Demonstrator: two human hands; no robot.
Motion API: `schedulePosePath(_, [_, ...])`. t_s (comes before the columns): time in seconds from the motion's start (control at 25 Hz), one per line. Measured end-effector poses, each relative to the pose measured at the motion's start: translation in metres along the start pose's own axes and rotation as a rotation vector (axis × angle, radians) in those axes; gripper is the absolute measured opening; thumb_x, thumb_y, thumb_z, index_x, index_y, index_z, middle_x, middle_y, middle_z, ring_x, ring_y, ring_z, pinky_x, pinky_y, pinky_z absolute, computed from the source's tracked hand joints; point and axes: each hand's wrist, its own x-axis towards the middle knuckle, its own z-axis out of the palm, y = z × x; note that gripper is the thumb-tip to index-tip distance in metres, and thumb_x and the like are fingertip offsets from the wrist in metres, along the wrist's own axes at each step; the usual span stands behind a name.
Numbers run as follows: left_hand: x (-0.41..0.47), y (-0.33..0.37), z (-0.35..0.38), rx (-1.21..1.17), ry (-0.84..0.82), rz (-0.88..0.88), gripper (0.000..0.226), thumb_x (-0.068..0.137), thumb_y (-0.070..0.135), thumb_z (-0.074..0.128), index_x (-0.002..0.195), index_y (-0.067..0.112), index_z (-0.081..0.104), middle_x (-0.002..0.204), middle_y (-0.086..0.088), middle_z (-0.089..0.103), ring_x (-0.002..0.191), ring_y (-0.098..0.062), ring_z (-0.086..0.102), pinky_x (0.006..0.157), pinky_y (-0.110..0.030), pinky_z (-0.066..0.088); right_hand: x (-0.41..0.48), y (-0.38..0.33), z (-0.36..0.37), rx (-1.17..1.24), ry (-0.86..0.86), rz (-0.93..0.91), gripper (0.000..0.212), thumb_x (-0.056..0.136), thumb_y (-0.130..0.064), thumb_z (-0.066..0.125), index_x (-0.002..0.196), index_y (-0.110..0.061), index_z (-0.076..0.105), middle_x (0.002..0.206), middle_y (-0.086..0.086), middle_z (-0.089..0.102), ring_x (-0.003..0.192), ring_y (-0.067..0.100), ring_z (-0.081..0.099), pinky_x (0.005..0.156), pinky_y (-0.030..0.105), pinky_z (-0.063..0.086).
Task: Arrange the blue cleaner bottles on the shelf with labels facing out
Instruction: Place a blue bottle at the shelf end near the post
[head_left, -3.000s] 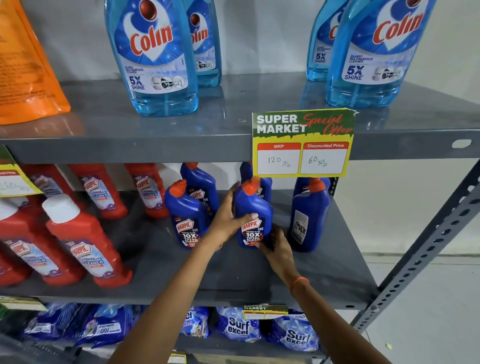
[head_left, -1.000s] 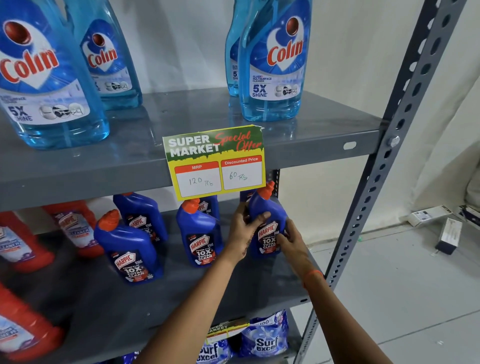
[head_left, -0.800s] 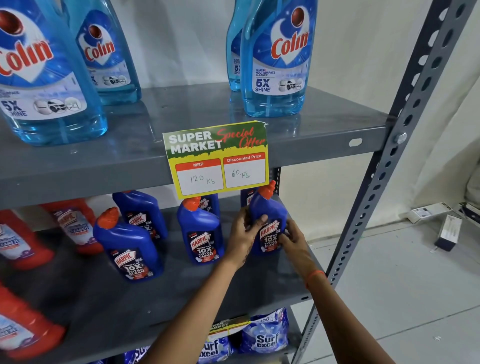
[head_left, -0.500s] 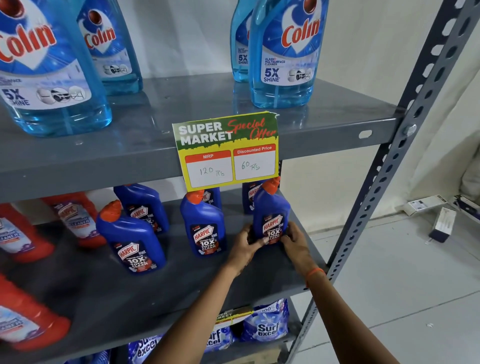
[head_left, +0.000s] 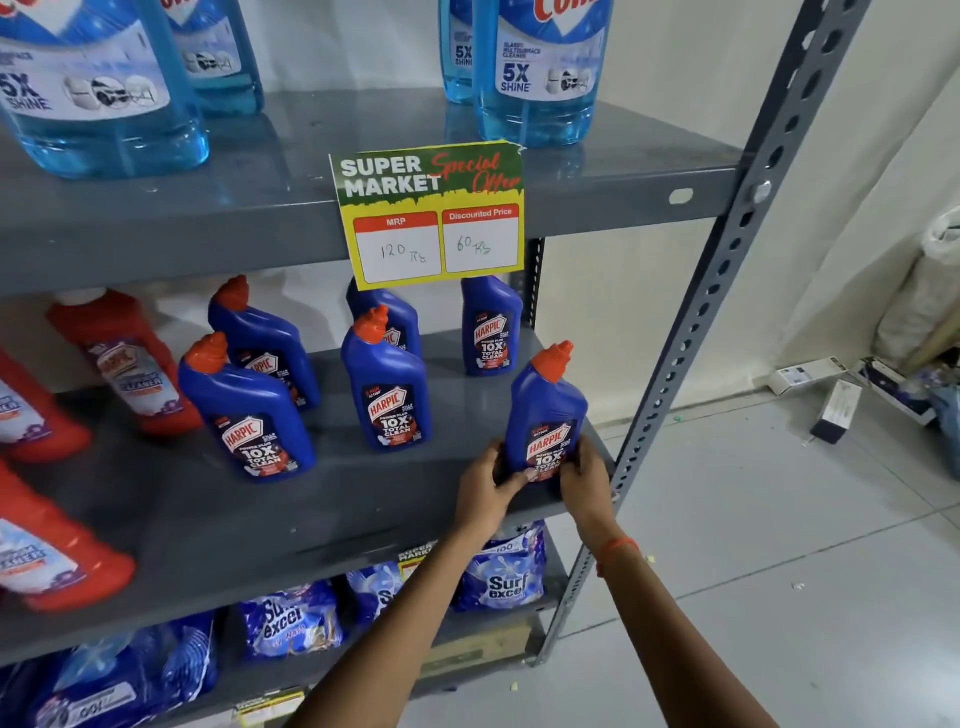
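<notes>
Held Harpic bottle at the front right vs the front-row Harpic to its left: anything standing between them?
Nothing. In the head view, only bare grey shelf separates the held bottle from the middle front bottle. Left hand and right hand flank its base.

Blue bottles (head_left: 548, 410) with orange-red caps, red bottles (head_left: 124, 364), grey shelf (head_left: 208, 525), yellow-green price card (head_left: 430, 213).

Blue bottles (head_left: 387, 395): you have six, all upright
Red bottles (head_left: 130, 364): four you can see
Pale blue bottles (head_left: 540, 67): four up top
Blue packets (head_left: 501, 577): you can count at least four
Price card (head_left: 431, 213): one
</notes>
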Motion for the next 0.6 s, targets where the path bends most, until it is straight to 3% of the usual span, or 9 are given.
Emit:
schedulePosePath(0.08, [-0.009, 0.005, 0.003, 0.029, -0.015, -0.014, 0.037, 0.081, 0.017, 0.068, 0.115, 0.012, 0.054, 0.108, -0.007, 0.068, 0.095, -0.014, 0.063, 0.08, -0.021, 0.049, -0.012, 0.002, -0.003, 0.026, 0.028, -0.008, 0.033, 0.085, 0.012, 0.036, 0.112, 0.0, 0.05, 0.099, 0.009, 0.059, 0.083, 0.018, 0.056, 0.068, 0.021, 0.045])
schedulePosePath(0.24, [-0.013, 0.011, 0.005, 0.055, -0.011, -0.049, 0.041, 0.083, 0.017, 0.065, 0.121, 0.011, 0.05, 0.118, -0.012, 0.065, 0.103, -0.018, 0.061, 0.089, -0.03, 0.049, -0.016, 0.0, -0.004, 0.049, 0.01, 0.001, 0.037, 0.086, 0.012, 0.036, 0.119, 0.0, 0.048, 0.106, 0.012, 0.059, 0.097, 0.022, 0.056, 0.085, 0.032, 0.047])
schedulePosePath(0.36, [-0.012, 0.012, 0.006, 0.084, -0.002, -0.037, 0.043, 0.084, 0.016, 0.065, 0.123, 0.007, 0.048, 0.121, -0.015, 0.064, 0.109, -0.024, 0.06, 0.096, -0.042, 0.049, -0.016, -0.005, -0.001, 0.039, 0.028, 0.022, 0.038, 0.085, 0.012, 0.035, 0.119, 0.0, 0.048, 0.109, 0.016, 0.061, 0.098, 0.024, 0.056, 0.086, 0.035, 0.048])
schedulePosePath(0.48, [-0.011, 0.013, 0.007, 0.127, 0.027, -0.022, 0.045, 0.083, 0.016, 0.065, 0.123, 0.009, 0.047, 0.12, -0.016, 0.064, 0.109, -0.026, 0.061, 0.095, -0.043, 0.05, -0.016, -0.009, 0.0, 0.025, 0.027, 0.006, 0.035, 0.087, 0.01, 0.035, 0.117, -0.001, 0.049, 0.108, 0.017, 0.062, 0.098, 0.028, 0.058, 0.085, 0.036, 0.048])
schedulePosePath(0.6, [-0.007, 0.012, 0.008, 0.133, 0.042, -0.032, 0.045, 0.082, 0.017, 0.067, 0.123, 0.01, 0.048, 0.119, -0.015, 0.064, 0.108, -0.025, 0.061, 0.091, -0.034, 0.05, -0.013, -0.01, 0.0, -0.006, 0.014, 0.01, 0.03, 0.088, 0.007, 0.036, 0.114, 0.0, 0.049, 0.111, 0.02, 0.063, 0.094, 0.028, 0.058, 0.082, 0.036, 0.049])
